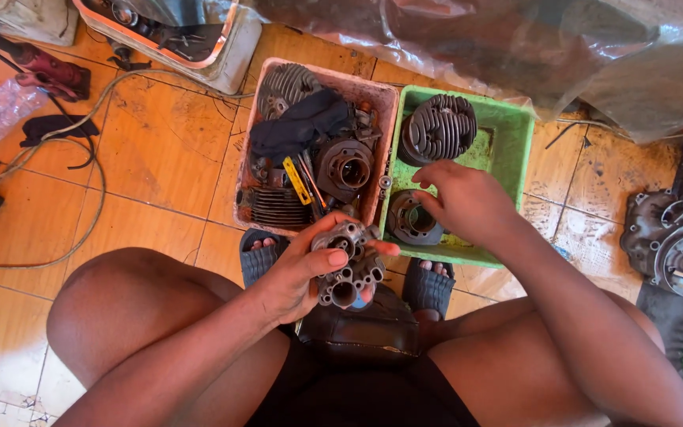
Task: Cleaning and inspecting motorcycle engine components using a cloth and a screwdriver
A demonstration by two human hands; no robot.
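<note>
Grey cast metal, probably heavy, rigid and greasy: the engine part (348, 265) sits between the knees, left hand (298, 277) wrapped around its body, thumb on top. The right hand (468, 202) reaches into the green tray (507, 130), fingers curled, grip contents hidden. Ports offer firm purchase.
</note>
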